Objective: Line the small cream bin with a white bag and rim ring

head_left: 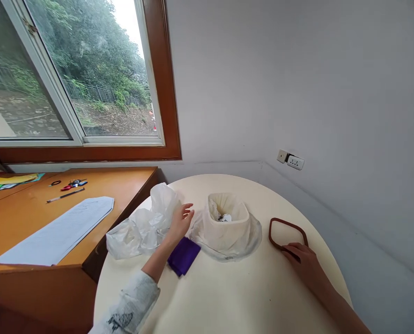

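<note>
In the head view a small waste bin (226,237) stands upright on the round table, with a thin translucent bag draped over its rim and flared out around its base. Some crumpled white waste (225,217) shows inside. My left hand (182,221) hovers left of the bin with fingers apart, holding nothing, beside a crumpled white plastic bag (140,227). Under my left forearm lies a folded purple piece (186,256), its material unclear. Off to the right, my right hand (302,260) grips the near edge of a brown rounded rectangular ring (288,223).
The cream round table (228,297) meets the wall at the back. To the left is a wooden desk (130,185) with paper sheets (61,232), a pen (65,195) and keys (75,183). A wall socket (295,162) is behind on the right.
</note>
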The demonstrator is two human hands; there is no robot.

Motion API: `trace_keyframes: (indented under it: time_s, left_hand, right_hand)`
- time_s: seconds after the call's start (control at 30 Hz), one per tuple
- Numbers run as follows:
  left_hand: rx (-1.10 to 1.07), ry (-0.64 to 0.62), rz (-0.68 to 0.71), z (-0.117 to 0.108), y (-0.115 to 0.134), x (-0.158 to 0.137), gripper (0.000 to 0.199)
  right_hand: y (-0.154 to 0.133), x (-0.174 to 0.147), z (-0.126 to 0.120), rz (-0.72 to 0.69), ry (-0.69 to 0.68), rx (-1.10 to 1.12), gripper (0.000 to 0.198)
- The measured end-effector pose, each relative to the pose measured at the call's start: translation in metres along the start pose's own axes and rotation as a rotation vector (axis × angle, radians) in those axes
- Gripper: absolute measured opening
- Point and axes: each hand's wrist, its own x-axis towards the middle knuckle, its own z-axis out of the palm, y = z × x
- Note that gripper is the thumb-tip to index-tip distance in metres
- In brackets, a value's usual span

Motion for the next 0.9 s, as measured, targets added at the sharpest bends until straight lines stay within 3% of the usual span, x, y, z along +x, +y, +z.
trace_keyframes:
  time_s: [0.23, 0.5, 0.67, 0.9]
  left_hand:
    - [0.239, -0.099, -0.014, -0.014, -0.003, 0.018, 0.024]
    - [0.535, -0.272, -0.001, -0.007, -0.01, 0.033, 0.016]
    - [0.706, -0.382, -0.088, 0.004, -0.013, 0.034, 0.026]
    - [0.826, -0.463, -0.155, 0.019, -0.013, 0.027, 0.031]
  right_hand:
    - [-0.001, 0.0, -0.001, -0.063, 0.041, -0.065, 0.035]
    - [-0.039, 0.04, -0.023, -0.155, 0.108, -0.06, 0.03]
    - [-0.076, 0.082, -0.021, -0.107, -0.108, -0.113, 0.033]
    - [-0.099, 0.124, 0.01, -0.001, -0.352, -0.274, 0.031]
